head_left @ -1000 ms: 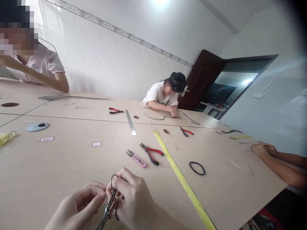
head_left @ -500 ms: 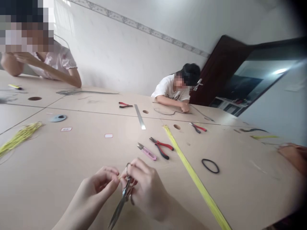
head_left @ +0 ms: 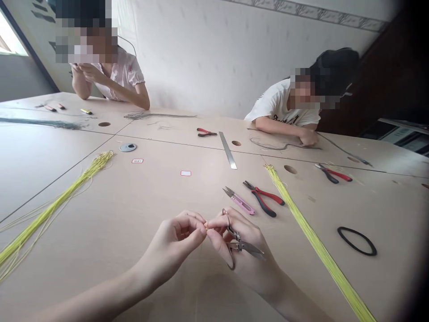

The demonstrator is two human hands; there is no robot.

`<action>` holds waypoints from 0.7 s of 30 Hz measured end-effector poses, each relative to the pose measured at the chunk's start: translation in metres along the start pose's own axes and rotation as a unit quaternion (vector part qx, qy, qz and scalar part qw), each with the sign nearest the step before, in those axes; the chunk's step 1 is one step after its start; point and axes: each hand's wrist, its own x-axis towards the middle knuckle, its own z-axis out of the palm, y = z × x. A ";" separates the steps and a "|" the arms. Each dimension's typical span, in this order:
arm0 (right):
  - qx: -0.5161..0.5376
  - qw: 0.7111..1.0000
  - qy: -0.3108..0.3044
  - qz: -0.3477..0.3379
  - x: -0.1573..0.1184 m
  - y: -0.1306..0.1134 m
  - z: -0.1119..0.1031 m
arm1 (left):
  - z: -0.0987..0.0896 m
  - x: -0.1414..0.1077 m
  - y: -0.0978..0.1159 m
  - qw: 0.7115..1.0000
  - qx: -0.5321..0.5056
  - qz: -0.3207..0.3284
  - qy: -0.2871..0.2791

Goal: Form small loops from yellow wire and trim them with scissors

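The right hand [head_left: 246, 255] grips the scissors [head_left: 246, 247], blades now pointing sideways, not down. The left hand [head_left: 169, 250] pinches a tiny gold bit [head_left: 206, 227] beside them. Past the scissors, red pliers [head_left: 263, 199] lie on the pale table [head_left: 100, 214], below a white wall [head_left: 201, 53].

A long pale wooden table [head_left: 100, 210] with round holes carries a steel ruler [head_left: 228, 150], red-handled pliers [head_left: 263, 201], pink thread snips [head_left: 238, 201], a black rubber band [head_left: 357, 240] and two long yellow wire bundles [head_left: 313, 237]
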 end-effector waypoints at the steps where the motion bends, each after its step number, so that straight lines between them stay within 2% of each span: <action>1: -0.003 1.000 -0.002 0.000 0.000 -0.001 -0.001 | 0.000 0.000 0.000 1.000 0.002 0.002 0.002; 6: -0.030 0.999 -0.014 -0.013 0.001 -0.004 -0.002 | -0.001 0.000 0.000 1.000 0.019 0.007 0.008; 13: -0.077 0.995 -0.009 -0.066 -0.002 -0.002 -0.002 | 0.000 -0.001 -0.005 1.000 0.005 0.025 -0.006; 18: -0.073 0.995 0.023 -0.063 -0.001 -0.004 -0.006 | 0.000 -0.001 0.000 1.000 0.009 0.022 0.011; 21: -0.052 0.997 0.017 -0.049 -0.002 -0.002 -0.006 | -0.001 -0.001 0.001 1.000 0.008 0.018 0.015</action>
